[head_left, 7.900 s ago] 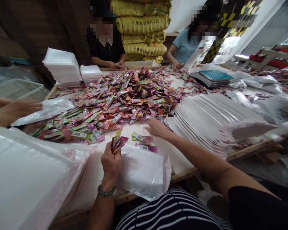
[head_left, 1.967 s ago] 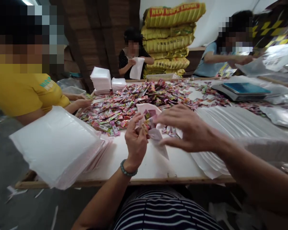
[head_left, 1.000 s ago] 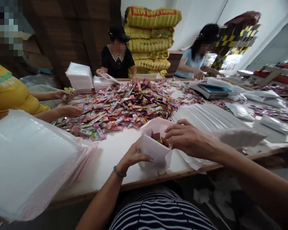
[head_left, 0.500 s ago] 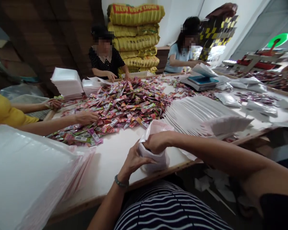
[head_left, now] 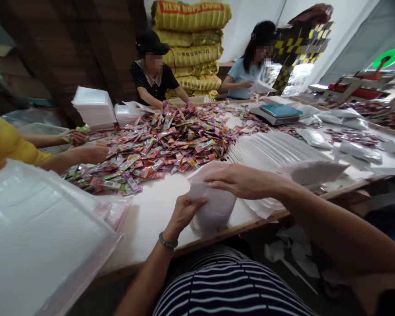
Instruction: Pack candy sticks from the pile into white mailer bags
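Note:
A white and pale pink pouch (head_left: 215,208) stands at the table's near edge, in front of my body. My left hand (head_left: 184,213) pinches its left side, thumb on the near face. Across the pouch's upper part lies my right hand (head_left: 237,181), its fingers pointing left and resting on the pouch. What is inside the pouch is hidden. Just beyond it spreads a large heap of small colourful packets (head_left: 171,136). A fanned row of white pouches (head_left: 270,151) lies to the right, partly behind my right forearm.
Large white pouches (head_left: 42,237) are stacked at the near left. A person's hand (head_left: 92,154) reaches in at the left. Two people work across the table (head_left: 154,193). A scale (head_left: 278,112) and filled silvery bags (head_left: 314,137) stand at the right.
My right hand has come out of the pouch's mouth and now lies over its top. The person at the far right has lifted a pouch away from the scale. The view has shifted slightly.

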